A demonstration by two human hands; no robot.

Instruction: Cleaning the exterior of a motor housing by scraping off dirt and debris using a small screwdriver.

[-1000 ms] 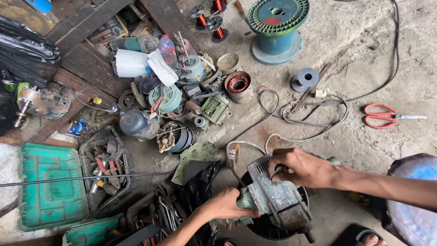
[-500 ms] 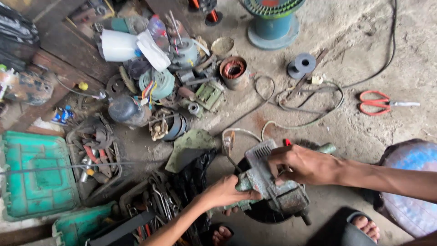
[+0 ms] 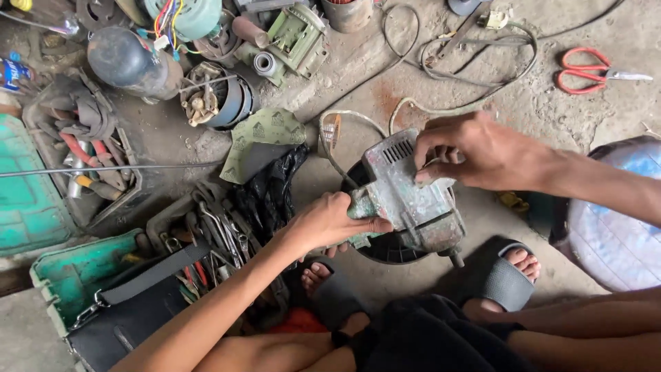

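Clasping the worn grey power tool (image 3: pixel 406 196) from both ends, the left hand (image 3: pixel 329 222) has its grip closed round the handle and the right hand (image 3: pixel 478 151) closed over the vented top, above a black round part (image 3: pixel 385 246) on the concrete floor (image 3: pixel 475 89) near red scissors (image 3: pixel 592 70).

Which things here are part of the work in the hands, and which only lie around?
In hand: left hand and right hand grip the worn grey power tool, over a round black part.

Lying about: red scissors, green sandpaper sheet, green motor part, tray of hand tools.
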